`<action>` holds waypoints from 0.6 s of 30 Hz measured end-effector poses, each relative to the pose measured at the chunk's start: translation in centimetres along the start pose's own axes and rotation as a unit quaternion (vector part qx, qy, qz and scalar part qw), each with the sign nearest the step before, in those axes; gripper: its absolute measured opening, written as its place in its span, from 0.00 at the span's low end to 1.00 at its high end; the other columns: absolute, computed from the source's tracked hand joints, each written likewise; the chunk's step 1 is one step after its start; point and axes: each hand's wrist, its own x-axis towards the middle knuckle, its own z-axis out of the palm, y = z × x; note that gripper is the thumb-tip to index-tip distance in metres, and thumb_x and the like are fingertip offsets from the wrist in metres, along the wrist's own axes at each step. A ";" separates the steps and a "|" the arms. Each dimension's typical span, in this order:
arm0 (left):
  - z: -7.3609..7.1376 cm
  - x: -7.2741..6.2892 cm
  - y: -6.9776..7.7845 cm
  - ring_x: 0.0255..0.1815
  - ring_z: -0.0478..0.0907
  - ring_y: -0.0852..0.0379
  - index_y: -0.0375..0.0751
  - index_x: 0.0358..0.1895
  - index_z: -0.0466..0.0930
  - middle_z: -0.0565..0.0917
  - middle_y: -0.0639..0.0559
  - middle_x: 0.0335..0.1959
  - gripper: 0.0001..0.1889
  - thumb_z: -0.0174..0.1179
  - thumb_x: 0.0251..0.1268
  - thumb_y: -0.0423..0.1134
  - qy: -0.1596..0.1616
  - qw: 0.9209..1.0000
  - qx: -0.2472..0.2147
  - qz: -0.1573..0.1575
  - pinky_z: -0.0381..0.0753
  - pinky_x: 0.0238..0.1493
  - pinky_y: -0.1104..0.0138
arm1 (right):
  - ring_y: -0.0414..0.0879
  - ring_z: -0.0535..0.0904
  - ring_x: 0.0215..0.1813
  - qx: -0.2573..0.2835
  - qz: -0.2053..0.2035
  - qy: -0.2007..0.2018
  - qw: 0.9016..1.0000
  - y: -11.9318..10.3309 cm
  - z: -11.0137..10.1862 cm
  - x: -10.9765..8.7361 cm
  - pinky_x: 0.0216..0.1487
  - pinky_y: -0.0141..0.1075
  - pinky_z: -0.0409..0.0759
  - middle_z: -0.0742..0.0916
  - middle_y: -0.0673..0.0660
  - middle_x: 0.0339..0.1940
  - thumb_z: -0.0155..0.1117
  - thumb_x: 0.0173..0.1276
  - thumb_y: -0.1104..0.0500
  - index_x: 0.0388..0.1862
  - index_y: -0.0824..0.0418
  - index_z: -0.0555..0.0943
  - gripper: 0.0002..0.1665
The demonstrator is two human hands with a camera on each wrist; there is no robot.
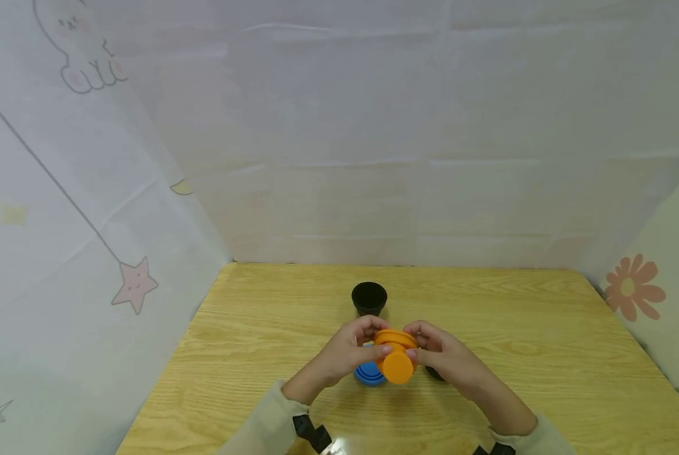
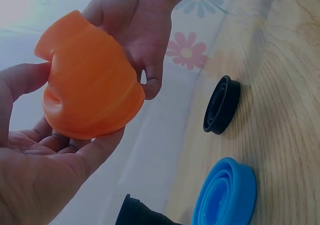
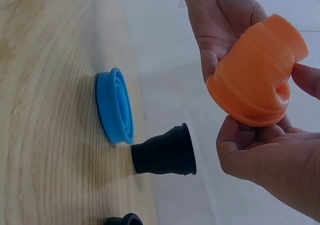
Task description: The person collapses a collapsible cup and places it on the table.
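Observation:
Between both hands, above the table, is an orange collapsible cup, tilted with its round base toward me and its side dented inward under the thumbs. My left hand grips it from the left, thumb pressing the side and fingers around the rim. From the right, my right hand pinches it the same way, as the right wrist view also shows. Beneath the orange cup lies a blue collapsed cup, folded into flat rings. A black collapsed cup lies to its right, mostly hidden by my right hand in the head view.
Behind the hands, a black cup stands upright at full height. The wooden table meets a pale cloth backdrop at its far edge, with patterned cloth on both sides.

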 end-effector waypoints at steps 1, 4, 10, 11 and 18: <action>0.0 0.0 0.0 0.50 0.79 0.56 0.29 0.60 0.73 0.80 0.46 0.52 0.20 0.62 0.73 0.38 0.001 1.000 0.003 -0.001 0.86 0.43 0.69 | 0.44 0.80 0.46 0.002 0.002 0.002 1.000 0.0 0.0 0.1 0.53 0.34 0.81 0.83 0.58 0.50 0.55 0.80 0.61 0.61 0.72 0.67 0.19; 0.1 0.1 0.1 0.50 0.79 0.56 0.30 0.60 0.73 0.80 0.45 0.52 0.19 0.62 0.73 0.37 0.005 1.000 0.011 -0.005 0.86 0.43 0.69 | 0.43 0.81 0.45 0.004 0.004 0.008 1.000 0.1 0.1 0.3 0.51 0.33 0.82 0.83 0.58 0.49 0.56 0.80 0.60 0.59 0.72 0.67 0.19; 0.1 0.3 0.1 0.47 0.80 0.58 0.31 0.60 0.73 0.81 0.46 0.51 0.18 0.62 0.73 0.34 0.011 1.000 0.021 -0.021 0.86 0.42 0.69 | 0.43 0.81 0.43 -0.003 0.009 0.019 1.000 0.1 0.1 0.5 0.48 0.32 0.83 0.83 0.59 0.50 0.59 0.78 0.59 0.59 0.73 0.68 0.21; 0.1 0.4 0.0 0.46 0.81 0.58 0.31 0.60 0.73 0.81 0.46 0.51 0.17 0.61 0.73 0.33 0.010 0.999 0.022 -0.022 0.86 0.42 0.70 | 0.44 0.81 0.43 -0.005 0.011 0.019 1.000 0.1 0.1 0.5 0.48 0.33 0.83 0.83 0.59 0.50 0.59 0.78 0.59 0.59 0.73 0.68 0.21; 0.1 0.7 -0.5 0.46 0.81 0.58 0.30 0.59 0.73 0.81 0.45 0.51 0.17 0.61 0.73 0.34 0.005 0.999 0.025 -0.024 0.85 0.44 0.69 | 0.44 0.81 0.43 -0.014 0.017 0.018 1.000 0.1 0.1 0.6 0.46 0.34 0.84 0.82 0.61 0.51 0.60 0.77 0.60 0.59 0.74 0.69 0.21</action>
